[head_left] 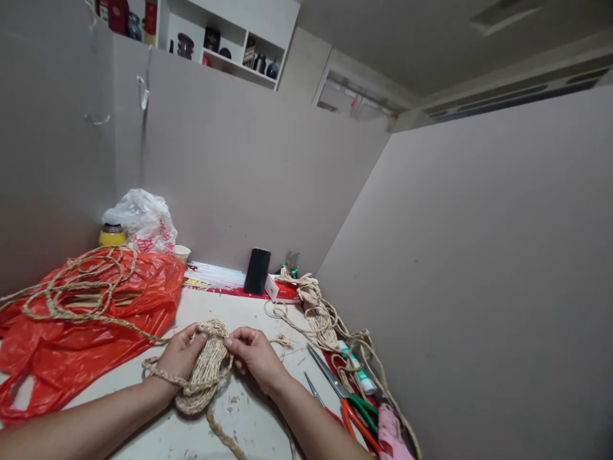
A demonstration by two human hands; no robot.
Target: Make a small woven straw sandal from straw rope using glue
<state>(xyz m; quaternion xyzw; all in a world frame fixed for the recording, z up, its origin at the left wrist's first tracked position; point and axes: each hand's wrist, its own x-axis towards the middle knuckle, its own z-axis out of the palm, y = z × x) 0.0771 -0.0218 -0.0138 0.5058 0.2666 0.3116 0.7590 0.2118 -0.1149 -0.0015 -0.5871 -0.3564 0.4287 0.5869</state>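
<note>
A sole-shaped piece of woven straw rope [204, 377], like a straw sandal, is held up between both hands over the white table. My left hand [179, 354] grips its far left side, thumb on top, with a loop of braided rope lying across the wrist. On the right edge near the same end, my right hand [253, 354] pinches the piece between thumb and fingers; whether a strand is also in that pinch I cannot tell. A braided cord [223, 434] trails from the sandal's near end toward the table's front.
Left lies a red plastic bag [158, 291] with coiled straw rope [79, 310] on it. A phone [257, 271] leans at the back by a paper cup [182, 253]. Scissors [330, 374], a glue tube [357, 367] and a straw rope bundle [318, 319] lie right. Grey partitions [249, 166] surround the table.
</note>
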